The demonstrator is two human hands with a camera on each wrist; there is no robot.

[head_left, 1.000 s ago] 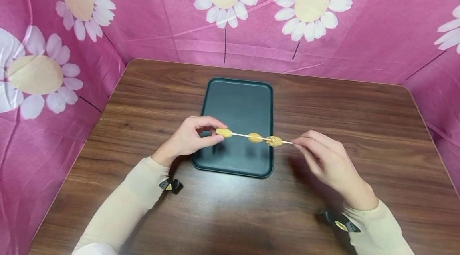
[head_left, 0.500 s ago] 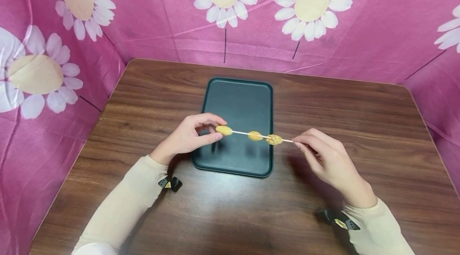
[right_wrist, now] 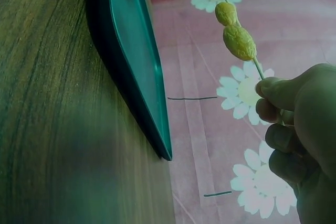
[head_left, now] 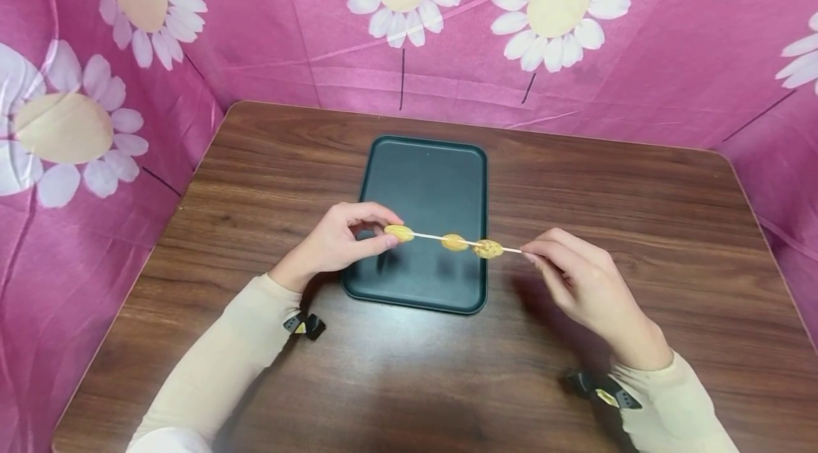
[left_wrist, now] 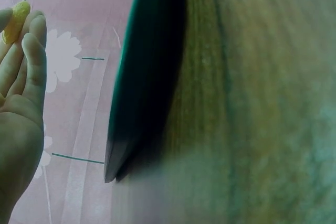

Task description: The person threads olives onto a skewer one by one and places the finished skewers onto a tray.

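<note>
A thin pale skewer (head_left: 429, 236) is held almost level above the dark green tray (head_left: 422, 183). Three yellow, wrinkled, oval fruit-like pieces are on it; their exact kind is unclear. My left hand (head_left: 335, 240) pinches the leftmost yellow piece (head_left: 399, 233) between thumb and fingers at the skewer's left end. Farther right, the middle piece (head_left: 454, 242) and the right piece (head_left: 488, 248) sit close together. The skewer's right end is pinched by my right hand (head_left: 584, 282), also seen in the right wrist view, where the largest piece (right_wrist: 239, 42) lies nearest its fingertips.
Under everything is a brown wood-grain table (head_left: 409, 382), its back edge against a pink cloth (head_left: 275, 34) with white flowers. The tray has a low raised rim. Black devices (head_left: 303, 326) are strapped at both wrists.
Both hands and the skewer rise very slightly in the first half second, then stay nearly still. The head view shifts a touch; both grips look the same.
</note>
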